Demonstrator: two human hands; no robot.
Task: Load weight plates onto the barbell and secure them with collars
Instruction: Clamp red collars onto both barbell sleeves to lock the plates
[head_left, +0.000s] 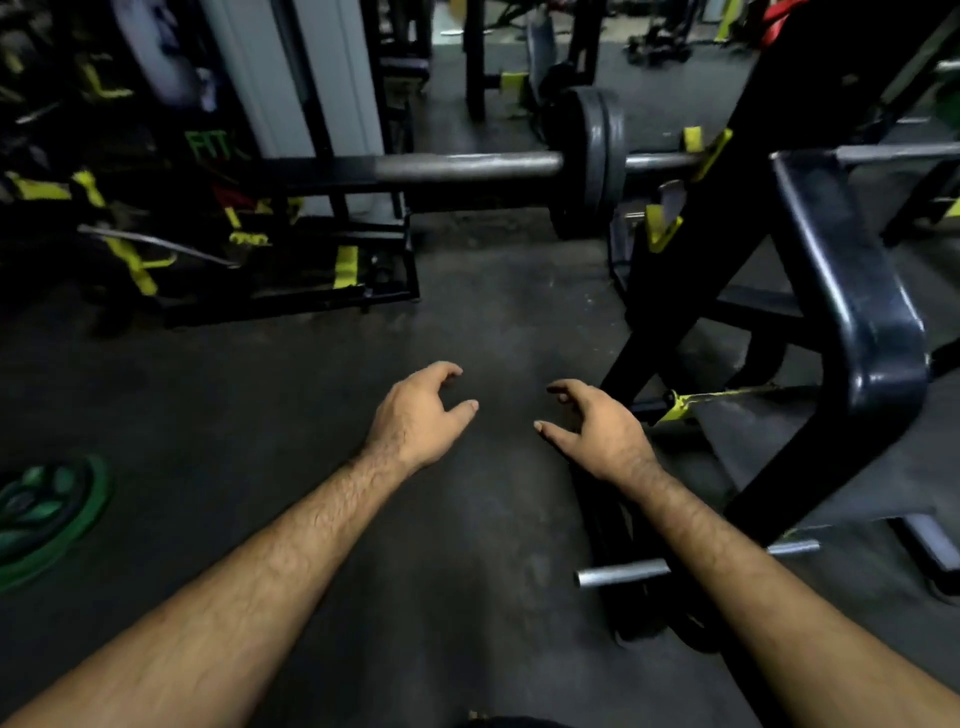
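Note:
The barbell sleeve (467, 166) runs level across the upper middle, resting on the black rack (727, 208). Black weight plates (597, 156) sit on it against the inner stop; the outer length of the sleeve is bare. I see no collar. My left hand (421, 415) and my right hand (597, 431) hover over the dark floor below the bar, fingers curled and apart, each holding nothing. They face each other with a gap between them. Under my right forearm, dark plates (618, 525) hang on a steel storage peg (623, 571) of the rack.
A green plate (47, 509) lies flat on the floor at the far left. A black and yellow machine frame (291, 296) stands behind at the left. The rack's thick black rail (857, 291) curves down at the right.

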